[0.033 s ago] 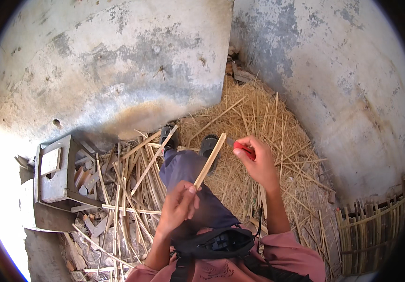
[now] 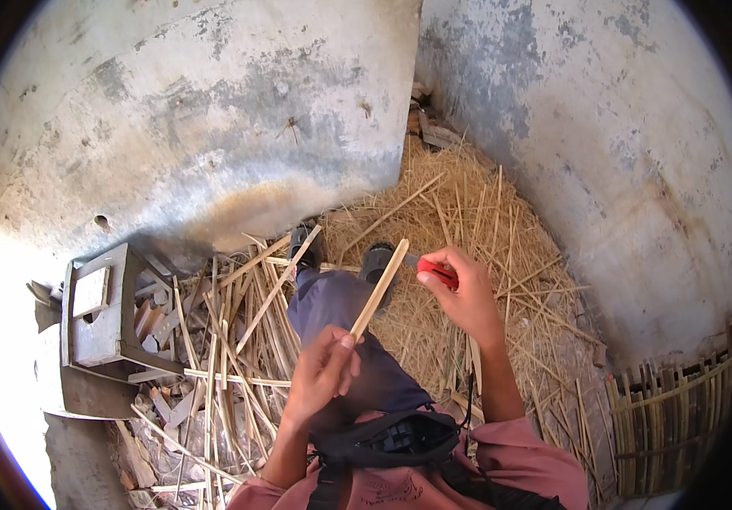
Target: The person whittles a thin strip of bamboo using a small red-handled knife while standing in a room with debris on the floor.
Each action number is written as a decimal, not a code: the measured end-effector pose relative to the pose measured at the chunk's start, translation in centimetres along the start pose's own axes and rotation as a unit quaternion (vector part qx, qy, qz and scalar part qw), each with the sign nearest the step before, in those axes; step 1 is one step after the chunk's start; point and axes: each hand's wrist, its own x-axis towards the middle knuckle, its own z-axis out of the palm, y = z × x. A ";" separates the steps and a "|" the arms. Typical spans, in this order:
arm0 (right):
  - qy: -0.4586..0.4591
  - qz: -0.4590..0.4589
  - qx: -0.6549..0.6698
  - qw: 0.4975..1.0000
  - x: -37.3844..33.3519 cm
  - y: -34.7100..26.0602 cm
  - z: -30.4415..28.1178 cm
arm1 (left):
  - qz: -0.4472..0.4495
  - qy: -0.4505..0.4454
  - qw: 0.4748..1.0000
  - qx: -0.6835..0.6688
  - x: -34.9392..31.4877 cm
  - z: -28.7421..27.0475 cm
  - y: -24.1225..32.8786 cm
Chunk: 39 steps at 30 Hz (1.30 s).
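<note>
My left hand (image 2: 322, 372) is closed around the lower end of a pale bamboo strip (image 2: 383, 282), which slants up and to the right in front of me. In my right hand (image 2: 471, 299) is a red-handled utility knife (image 2: 438, 274), held between thumb and curled fingers. Its short grey blade points left at the strip's upper part; whether it touches the strip I cannot tell. Below the strip is my leg in dark trousers (image 2: 340, 310), and a black pouch (image 2: 400, 440) lies at my waist.
Loose bamboo strips (image 2: 255, 327) and rubble lie to the left, beside a weathered wooden box frame (image 2: 98, 336). Fine shavings (image 2: 417, 340) cover the floor ahead and right. A slatted bamboo basket (image 2: 680, 416) stands at the right. Peeling walls (image 2: 604, 170) enclose the corner.
My right hand has shifted slightly left with the knife, bringing the blade nearer the strip. The left hand and the strip have hardly moved.
</note>
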 end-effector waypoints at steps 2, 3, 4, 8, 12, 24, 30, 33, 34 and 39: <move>-0.013 0.001 -0.023 1.000 -0.2 -1.2 0.4 | 0.006 0.006 1.000 0.007 0.0 0.1 -0.2; -0.010 -0.017 -0.026 0.999 -0.4 -1.4 0.6 | 0.003 0.011 1.000 0.018 -0.1 0.1 -0.4; -0.004 -0.037 -0.032 0.999 -0.5 -1.5 0.6 | 0.004 0.014 0.999 0.029 0.0 0.2 -0.3; 0.015 -0.051 -0.051 0.997 -1.0 -2.5 0.0 | 0.039 0.048 0.995 0.080 0.5 0.2 -1.5; 0.037 -0.023 -0.022 0.999 -0.8 -2.6 -0.6 | 0.041 0.090 0.990 0.101 0.7 0.5 -1.0; 0.019 0.003 0.105 0.994 -1.0 -2.6 0.8 | 0.003 0.006 0.999 0.041 0.6 0.2 0.1; 0.010 0.092 0.232 0.968 -1.1 -1.0 2.0 | 0.006 -0.020 0.999 0.038 0.6 0.5 0.7; 0.006 0.108 0.349 0.931 -0.6 -0.3 2.5 | 0.013 -0.024 0.997 0.069 0.4 0.5 0.8; 0.006 0.100 0.364 0.926 -0.3 -0.4 2.6 | 0.012 -0.022 0.996 0.088 0.3 0.6 1.3; -0.012 0.151 0.387 0.910 -0.7 -0.6 1.5 | 0.047 -0.004 0.974 0.222 0.6 0.0 2.7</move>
